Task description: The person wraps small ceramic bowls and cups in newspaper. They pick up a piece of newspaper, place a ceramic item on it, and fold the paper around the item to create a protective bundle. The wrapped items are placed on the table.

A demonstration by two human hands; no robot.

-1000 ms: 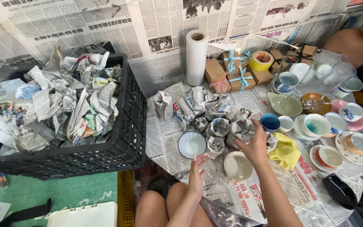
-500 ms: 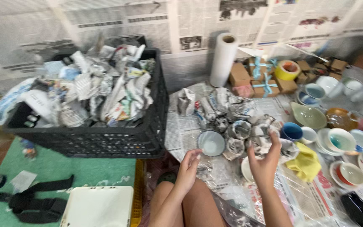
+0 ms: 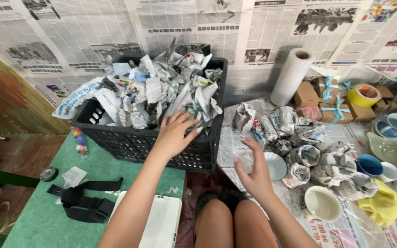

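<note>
My right hand [image 3: 253, 172] hovers open, fingers spread, over a white bowl [image 3: 274, 165] on the worktop [image 3: 235, 138], holding nothing. Farther out, my left hand [image 3: 175, 133] rests open on crumpled newspaper [image 3: 161, 92] heaped in the black crate [image 3: 129, 142].

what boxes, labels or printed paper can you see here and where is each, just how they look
Small boxes: back right on the table, brown cardboard cubes, some tied with teal ribbon.
Paper slip: on the green mat at left, small, white, printed.
Newspaper sheets: covering the back wall, grey print with photos.
Newspaper wads: crumpled in the black crate, under the left hand.
</note>
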